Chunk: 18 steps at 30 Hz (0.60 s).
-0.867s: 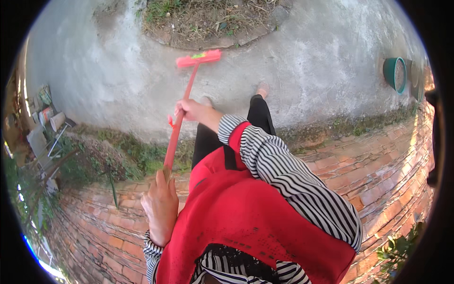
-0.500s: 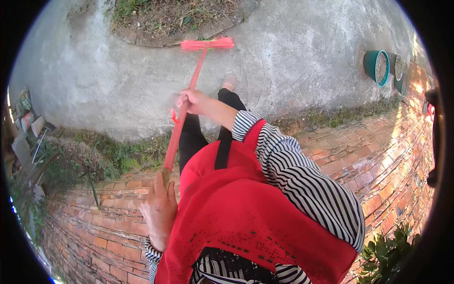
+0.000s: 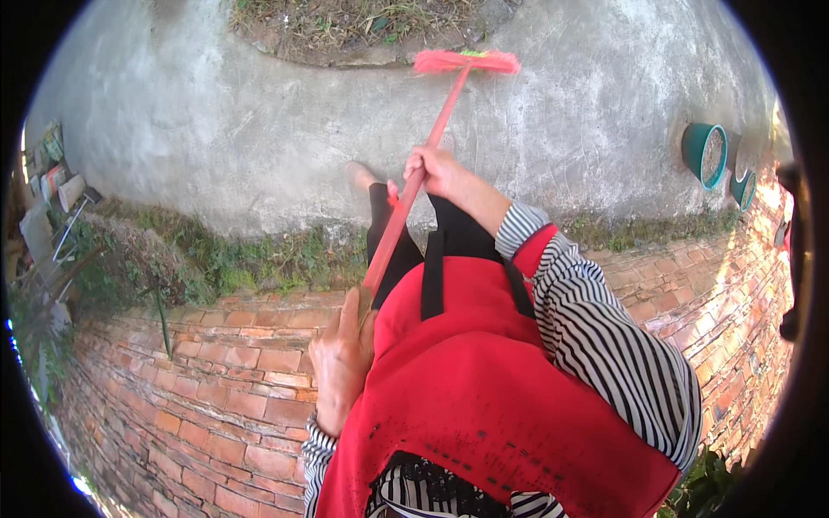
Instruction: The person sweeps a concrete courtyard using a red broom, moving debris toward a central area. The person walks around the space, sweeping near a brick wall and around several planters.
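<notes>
I hold a red broom [image 3: 432, 138] with both hands. Its brush head [image 3: 466, 60] rests on grey concrete at the top of the view, beside a patch of dry soil. My right hand [image 3: 436, 171] grips the middle of the handle. My left hand [image 3: 344, 361] is wrapped around the handle's near end, close to my red apron. My striped sleeves and dark trousers fill the lower middle. One bare foot [image 3: 361, 175] shows on the concrete.
A curved red brick strip [image 3: 207, 380] runs below the concrete, edged with grass and weeds [image 3: 242, 259]. Two green pots [image 3: 706, 154] stand at the right. Clutter and a metal frame [image 3: 52, 216] lie at the far left. A plant [image 3: 704, 492] sits bottom right.
The broom head has swung to the right along the concrete edge, and both my hands have shifted right with the handle. The view has turned, bringing the green pots nearer.
</notes>
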Tool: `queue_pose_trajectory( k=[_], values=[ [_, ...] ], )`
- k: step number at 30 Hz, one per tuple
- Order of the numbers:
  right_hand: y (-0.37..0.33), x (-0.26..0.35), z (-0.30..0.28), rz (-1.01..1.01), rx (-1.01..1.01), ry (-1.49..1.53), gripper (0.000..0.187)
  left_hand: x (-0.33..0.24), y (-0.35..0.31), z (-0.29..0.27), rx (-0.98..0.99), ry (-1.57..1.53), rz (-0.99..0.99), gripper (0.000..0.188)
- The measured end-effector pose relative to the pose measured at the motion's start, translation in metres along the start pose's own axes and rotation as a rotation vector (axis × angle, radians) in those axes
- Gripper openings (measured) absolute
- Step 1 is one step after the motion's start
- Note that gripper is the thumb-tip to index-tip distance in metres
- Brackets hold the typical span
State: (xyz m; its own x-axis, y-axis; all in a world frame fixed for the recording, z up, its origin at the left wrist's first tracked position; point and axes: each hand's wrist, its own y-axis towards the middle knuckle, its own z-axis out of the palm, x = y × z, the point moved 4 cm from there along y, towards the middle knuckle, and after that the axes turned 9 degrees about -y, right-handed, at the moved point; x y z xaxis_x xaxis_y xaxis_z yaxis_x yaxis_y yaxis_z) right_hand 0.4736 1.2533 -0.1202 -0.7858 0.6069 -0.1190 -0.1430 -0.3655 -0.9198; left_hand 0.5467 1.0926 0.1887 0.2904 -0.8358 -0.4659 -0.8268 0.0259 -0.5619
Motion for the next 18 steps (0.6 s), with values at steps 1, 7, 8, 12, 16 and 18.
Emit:
queue_pose_trajectory(
  k=[1, 7, 8, 12, 16, 18],
  values=[
    [-0.003, 0.008, -0.003, -0.071, 0.018, 0.009, 0.016, 0.005, 0.004, 0.005, -0.004, -0.093, 0.012, 0.035],
    [-0.007, -0.006, -0.024, -0.109, -0.017, 0.010, 0.010, 0.063, -0.017, 0.022, 0.042, -0.268, -0.130, 0.032],
    [-0.006, -0.027, -0.020, -0.138, 0.030, -0.035, 0.013, 0.074, -0.031, 0.018, 0.050, -0.263, -0.162, 0.032],
    [0.000, -0.123, 0.003, 0.114, 0.154, 0.122, 0.020, 0.097, -0.104, -0.011, 0.047, -0.133, -0.292, 0.034],
    [-0.001, -0.126, 0.015, 0.316, 0.222, 0.175, 0.026, 0.061, -0.100, -0.002, -0.065, -0.109, -0.142, 0.035],
    [0.002, -0.071, -0.008, 0.251, 0.065, 0.141, 0.025, 0.035, -0.053, 0.025, -0.017, -0.046, -0.123, 0.036]
  ],
)
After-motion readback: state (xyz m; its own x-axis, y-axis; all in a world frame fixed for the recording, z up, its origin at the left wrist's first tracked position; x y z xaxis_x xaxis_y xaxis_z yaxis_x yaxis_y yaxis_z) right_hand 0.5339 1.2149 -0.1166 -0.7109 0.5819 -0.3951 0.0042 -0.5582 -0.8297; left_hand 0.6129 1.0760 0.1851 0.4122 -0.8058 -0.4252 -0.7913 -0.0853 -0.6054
